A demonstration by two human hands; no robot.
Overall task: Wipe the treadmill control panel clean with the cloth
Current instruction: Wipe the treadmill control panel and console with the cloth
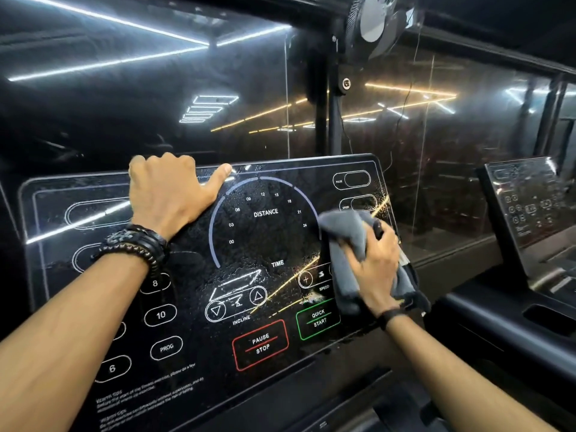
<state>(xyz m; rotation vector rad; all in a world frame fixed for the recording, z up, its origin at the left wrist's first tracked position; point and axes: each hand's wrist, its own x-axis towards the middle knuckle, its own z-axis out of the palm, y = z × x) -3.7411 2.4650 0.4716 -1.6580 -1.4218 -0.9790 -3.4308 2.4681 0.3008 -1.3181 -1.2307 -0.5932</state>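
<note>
While the left hand hooks its curled fingers over the top edge of the treadmill control panel, at about eleven o'clock on its glossy black face, the thumb lies stretched along that edge toward the middle. Dark beaded bracelets ring the left wrist. The right hand sits at about three o'clock on the panel, its fingers bent round a bunched grey cloth and pressing it flat against the glass. The cloth spills out above the knuckles toward the right end of the distance arc and hangs below the palm beside the green quick start button. A thin dark band circles the right wrist.

Fine droplets speckle the panel around the distance dial and the incline arrows, thickest near the middle and just to the nine o'clock side of the cloth. The red pause stop button lies at six o'clock, clear of both hands. Numbered ovals run down the left part under the left forearm.

Behind the panel stands a dark glass wall mirroring strip lights. A fan hangs at twelve o'clock of the view. At three o'clock, well apart, a second treadmill console stands tilted likewise.
</note>
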